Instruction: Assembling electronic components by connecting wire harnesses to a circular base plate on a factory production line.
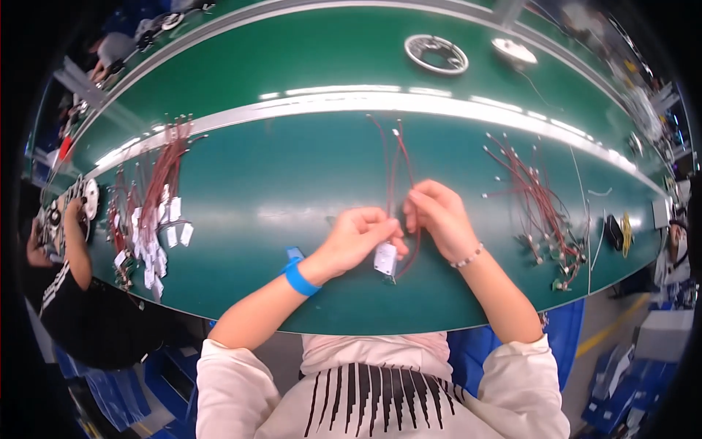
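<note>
Near the front middle of the green table, my left hand (362, 238) is closed on a cable with a small white box-shaped module (385, 259), which hangs just below its fingers. My right hand (441, 214) pinches the dark red wires (395, 168) a little to the right. These wires run up from my hands and end in small connectors on the table. One strand loops down beneath my right hand toward the module. A blue band circles my left wrist and a beaded bracelet my right.
A pile of wires with white modules (150, 241) lies on the left, a bundle of dark red wires (534, 190) on the right. Beyond a pale rail sit a ring-shaped part (436, 55) and a white disc-shaped part (514, 51). A co-worker's arm (77, 245) is at far left.
</note>
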Tool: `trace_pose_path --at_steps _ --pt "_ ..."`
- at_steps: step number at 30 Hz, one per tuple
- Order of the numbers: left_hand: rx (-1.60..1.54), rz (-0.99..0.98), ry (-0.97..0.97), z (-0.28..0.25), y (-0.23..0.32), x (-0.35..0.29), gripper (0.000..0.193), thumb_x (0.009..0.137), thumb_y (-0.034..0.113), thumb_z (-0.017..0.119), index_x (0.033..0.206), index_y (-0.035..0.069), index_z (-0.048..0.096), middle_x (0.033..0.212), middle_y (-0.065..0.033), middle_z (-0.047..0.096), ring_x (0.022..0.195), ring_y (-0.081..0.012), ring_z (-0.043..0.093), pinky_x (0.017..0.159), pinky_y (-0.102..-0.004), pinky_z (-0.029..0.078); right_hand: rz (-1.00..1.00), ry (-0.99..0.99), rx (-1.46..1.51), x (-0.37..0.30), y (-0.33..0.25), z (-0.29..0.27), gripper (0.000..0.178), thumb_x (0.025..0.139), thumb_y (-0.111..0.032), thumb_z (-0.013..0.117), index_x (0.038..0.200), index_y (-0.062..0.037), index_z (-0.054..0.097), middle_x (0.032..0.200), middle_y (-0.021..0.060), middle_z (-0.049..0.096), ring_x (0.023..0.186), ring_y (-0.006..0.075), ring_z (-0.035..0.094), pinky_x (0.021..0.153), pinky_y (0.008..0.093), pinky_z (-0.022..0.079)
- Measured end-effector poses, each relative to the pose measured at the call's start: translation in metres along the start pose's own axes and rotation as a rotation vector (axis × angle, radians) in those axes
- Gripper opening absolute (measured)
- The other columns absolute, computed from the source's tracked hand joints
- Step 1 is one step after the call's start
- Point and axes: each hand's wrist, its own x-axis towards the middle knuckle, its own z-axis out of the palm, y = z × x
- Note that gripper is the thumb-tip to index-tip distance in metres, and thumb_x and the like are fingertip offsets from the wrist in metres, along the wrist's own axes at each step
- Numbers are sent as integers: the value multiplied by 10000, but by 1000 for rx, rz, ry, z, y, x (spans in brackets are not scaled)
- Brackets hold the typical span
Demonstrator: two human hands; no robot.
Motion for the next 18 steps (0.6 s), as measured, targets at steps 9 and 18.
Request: trace_pose_path --at_steps 9,18 --pt "13 -13 -48 -2 -2 3 297 880 225 406 901 -34 551 808 -147 598 673 -178 600 616 -280 496 33 -37 -80 -5 -2 -1 172 822 -148 509 866 13 550 654 20 520 521 82 466 475 184 376" --pt "133 34 -37 3 -3 0 309 879 211 410 922 -56 560 834 -141 601 683 -177 595 631 -271 490 31 -70 -105 -10 2 8 175 792 -141 568 825 30 580 665 32 565 459 8 365 389 156 249"
